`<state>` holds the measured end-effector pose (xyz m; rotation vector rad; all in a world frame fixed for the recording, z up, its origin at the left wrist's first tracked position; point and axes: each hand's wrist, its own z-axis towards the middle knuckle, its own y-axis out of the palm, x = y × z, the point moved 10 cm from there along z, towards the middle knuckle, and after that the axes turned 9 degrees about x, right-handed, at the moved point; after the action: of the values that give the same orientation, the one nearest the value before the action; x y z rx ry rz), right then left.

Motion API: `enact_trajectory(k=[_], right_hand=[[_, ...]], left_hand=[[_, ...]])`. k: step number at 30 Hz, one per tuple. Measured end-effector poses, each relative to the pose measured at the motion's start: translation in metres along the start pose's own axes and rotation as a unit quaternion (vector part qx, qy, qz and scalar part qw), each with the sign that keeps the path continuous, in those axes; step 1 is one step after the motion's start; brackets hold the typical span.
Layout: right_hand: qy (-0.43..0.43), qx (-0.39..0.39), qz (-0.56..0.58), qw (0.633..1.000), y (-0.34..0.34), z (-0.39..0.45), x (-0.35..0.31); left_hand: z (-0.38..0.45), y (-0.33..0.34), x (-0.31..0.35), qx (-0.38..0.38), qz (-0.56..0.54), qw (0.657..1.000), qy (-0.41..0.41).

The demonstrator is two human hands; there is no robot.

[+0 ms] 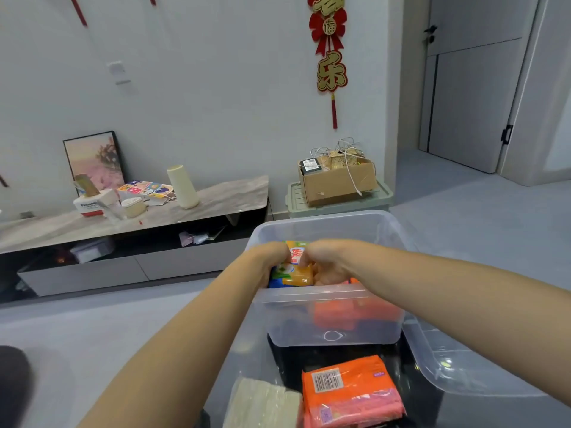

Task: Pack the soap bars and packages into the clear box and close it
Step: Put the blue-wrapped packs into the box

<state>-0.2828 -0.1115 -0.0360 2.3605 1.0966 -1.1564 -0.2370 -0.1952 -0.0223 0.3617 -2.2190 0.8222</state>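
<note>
Landmark = clear box (pixel 332 316), sitting open on a dark desk (pixel 309 362). Nearest the camera, in front of the box: an orange package (pixel 352 393) lying flat, barcode up, and just left of it a pale beige wrapped package (pixel 262 403), the two touching or nearly so. The clear lid (pixel 448 366) is lying off the box, resting at its right front corner, tilted. Both forearms are reaching over the box's near rim. Left hand (pixel 272 261) and right hand (pixel 324 261) are both curled closed, pinching a yellow-green soap package (pixel 296 254) between them, holding it upright just above the box contents. Directly under the hands inside the box: a yellow soap bar (pixel 298 278) lying on a blue package (pixel 275 282). More orange packages (pixel 346 313) are showing blurred through the box's front wall, right half. Behind the box: a green-grey lidded bin (pixel 340 202) carrying a cardboard box (pixel 338 180) of tangled cables. Behind-left of the box: a low TV cabinet (pixel 216 199) holding clutter, a framed picture (pixel 92 159) leaning on the wall. A red hanging ornament (pixel 330 57) is on the wall above the cardboard box.
</note>
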Motion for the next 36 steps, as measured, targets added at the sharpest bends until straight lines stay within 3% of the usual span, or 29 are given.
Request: enact_trajectory(k=[4,7,9,12,13,16,20,25,28,30,32,36], right_hand=[[-0.075,0.089,-0.196,0.974,-0.01,0.005,-0.013],[-0.072,0.093,-0.345,0.931,-0.008,0.001,-0.011],[-0.076,0.095,-0.451,0.884,-0.005,0.002,-0.009],[-0.163,0.202,-0.534,0.804,-0.014,-0.01,-0.033],[-0.178,0.214,-0.528,0.802,-0.017,-0.012,-0.037],[-0.13,0.158,-0.452,0.868,-0.022,-0.006,-0.024],[-0.053,0.09,-0.361,0.927,-0.021,0.002,-0.004],[-0.08,0.103,-0.309,0.942,-0.023,-0.011,-0.012],[-0.19,0.175,-0.276,0.926,-0.032,-0.04,-0.036],[-0.289,0.23,-0.297,0.88,-0.037,-0.071,-0.05],[-0.373,0.264,-0.294,0.84,-0.038,-0.107,-0.053],[-0.463,0.279,-0.258,0.8,-0.041,-0.167,-0.024]], left_hand=[[0.002,0.002,0.003,0.005,0.122,0.992,0.041],[-0.001,0.008,0.011,0.015,0.266,0.959,0.1],[-0.004,0.007,0.012,0.029,0.36,0.925,0.12],[-0.011,0.011,0.016,0.036,0.442,0.884,0.147],[-0.012,0.011,0.02,0.052,0.448,0.878,0.16],[-0.013,0.009,0.027,0.098,0.453,0.867,0.186],[-0.016,0.006,0.026,0.087,0.44,0.874,0.187],[-0.033,0.005,0.028,0.063,0.413,0.884,0.21],[-0.056,0.002,0.039,0.071,0.315,0.91,0.259],[-0.078,-0.006,0.046,0.103,0.234,0.919,0.301],[-0.101,-0.012,0.047,0.141,0.18,0.91,0.346],[-0.153,-0.015,0.031,0.213,0.108,0.874,0.424]])
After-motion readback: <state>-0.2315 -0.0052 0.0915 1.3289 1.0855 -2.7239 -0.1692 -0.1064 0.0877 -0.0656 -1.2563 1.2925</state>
